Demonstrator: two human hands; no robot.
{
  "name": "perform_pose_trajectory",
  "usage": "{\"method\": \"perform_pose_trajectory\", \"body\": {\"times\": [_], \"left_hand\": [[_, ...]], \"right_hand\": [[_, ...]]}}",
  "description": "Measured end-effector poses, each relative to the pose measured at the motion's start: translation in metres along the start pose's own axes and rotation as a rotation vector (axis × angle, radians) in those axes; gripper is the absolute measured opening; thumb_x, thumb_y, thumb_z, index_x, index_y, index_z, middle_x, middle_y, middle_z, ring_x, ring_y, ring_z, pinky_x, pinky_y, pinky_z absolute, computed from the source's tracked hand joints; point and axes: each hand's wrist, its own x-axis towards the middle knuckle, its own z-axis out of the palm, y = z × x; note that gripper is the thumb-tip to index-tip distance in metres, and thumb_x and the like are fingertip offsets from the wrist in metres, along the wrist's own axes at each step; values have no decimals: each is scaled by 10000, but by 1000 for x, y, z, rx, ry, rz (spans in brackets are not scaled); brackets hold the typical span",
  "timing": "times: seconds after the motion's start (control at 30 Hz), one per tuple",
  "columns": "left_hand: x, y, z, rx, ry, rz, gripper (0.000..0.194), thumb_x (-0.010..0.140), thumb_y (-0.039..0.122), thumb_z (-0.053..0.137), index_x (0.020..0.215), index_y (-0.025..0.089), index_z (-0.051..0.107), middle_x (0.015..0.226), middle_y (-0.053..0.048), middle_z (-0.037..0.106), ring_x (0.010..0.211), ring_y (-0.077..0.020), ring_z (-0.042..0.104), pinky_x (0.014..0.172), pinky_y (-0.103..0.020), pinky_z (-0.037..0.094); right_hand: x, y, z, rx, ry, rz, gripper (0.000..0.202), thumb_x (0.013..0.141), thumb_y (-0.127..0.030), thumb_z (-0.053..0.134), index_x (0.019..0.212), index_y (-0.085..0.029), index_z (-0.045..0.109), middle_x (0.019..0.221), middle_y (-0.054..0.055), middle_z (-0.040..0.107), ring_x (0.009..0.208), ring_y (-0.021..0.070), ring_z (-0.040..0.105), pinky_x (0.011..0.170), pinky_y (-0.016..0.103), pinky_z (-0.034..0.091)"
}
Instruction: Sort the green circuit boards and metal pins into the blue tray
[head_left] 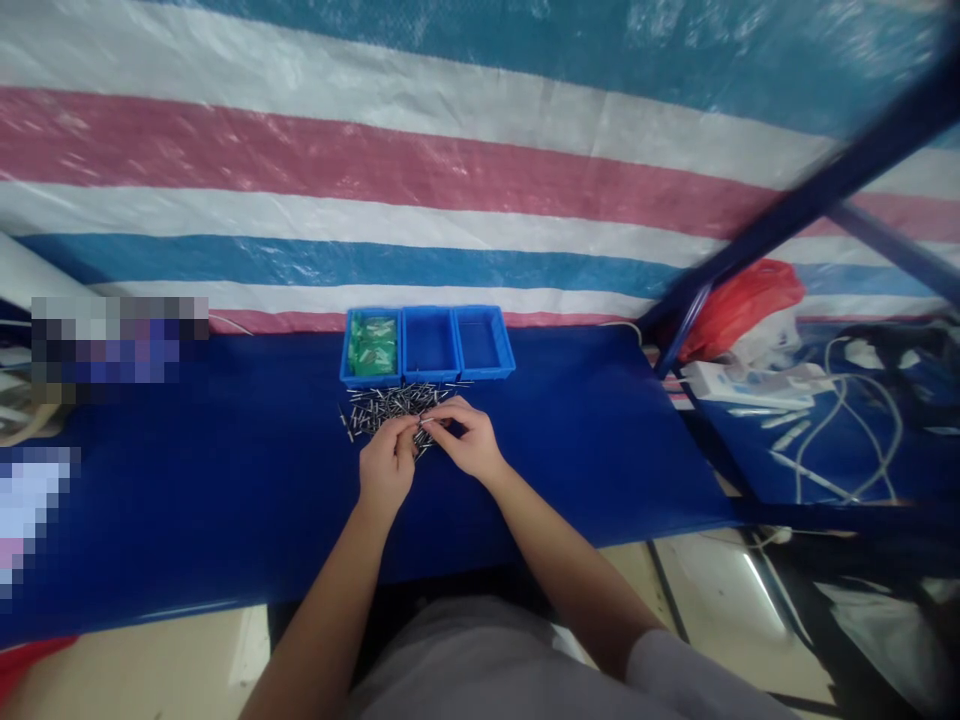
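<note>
My left hand [387,458] and my right hand [469,440] meet over a pile of thin black and silver metal pins [390,400] on the blue tabletop. The fingertips of both hands are closed in a pinch on one small metal pin [426,421], partly hidden by the fingers. Its exact kind is too small to make out. Just behind the pile stand three blue bins side by side. Green-and-clear plastic packets [373,345] fill the left bin [370,381]. Nothing shows inside the middle bin [430,340] or the right bin [482,338].
A striped plastic sheet [450,210] hangs behind the blue table [247,480]. At the right are a dark blue metal frame [787,215], a red plastic bag [750,305], a white power strip [739,382] and looped white cables [889,440]. Blurred-out items lie at the left.
</note>
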Motion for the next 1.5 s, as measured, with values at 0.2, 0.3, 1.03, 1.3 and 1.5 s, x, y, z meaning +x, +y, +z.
{"method": "perform_pose_trajectory", "body": {"times": [0.2,0.3,1.03,1.3,1.5], "left_hand": [[0,-2,0,25,-20,-27,182,963,271,513,1071,222,652,867,9,715,571,-61,628,621,-196,533],[-2,-2,2,10,6,-90,210,947,309,552,1115,222,644,922,-11,729,631,-82,672,638,-208,552],[-4,-2,6,42,85,-13,205,903,317,639,1083,221,659,1004,-38,765,850,-148,743,768,-277,608],[-6,-8,6,50,92,-56,214,924,320,606,1111,219,640,1029,-44,752,887,-150,740,777,-274,605],[-5,-7,4,88,82,1,207,932,297,587,1117,219,636,1064,-54,743,892,-152,737,802,-275,592]], "right_hand": [[0,-2,-2,-45,-16,49,107,877,-305,710,954,-240,745,860,45,731,797,175,619,712,333,524],[0,-2,-2,-56,-15,54,100,882,-320,703,918,-231,733,839,45,721,782,173,608,702,328,518],[1,1,-2,-68,-8,23,218,917,-392,657,796,-222,722,777,48,716,771,183,628,739,366,529],[-1,-2,1,-67,-12,21,99,881,-332,711,895,-239,743,856,48,738,791,179,629,719,345,531],[-1,-1,-1,-49,-33,-3,102,880,-279,715,972,-253,752,900,43,746,822,179,640,724,339,533]]}}
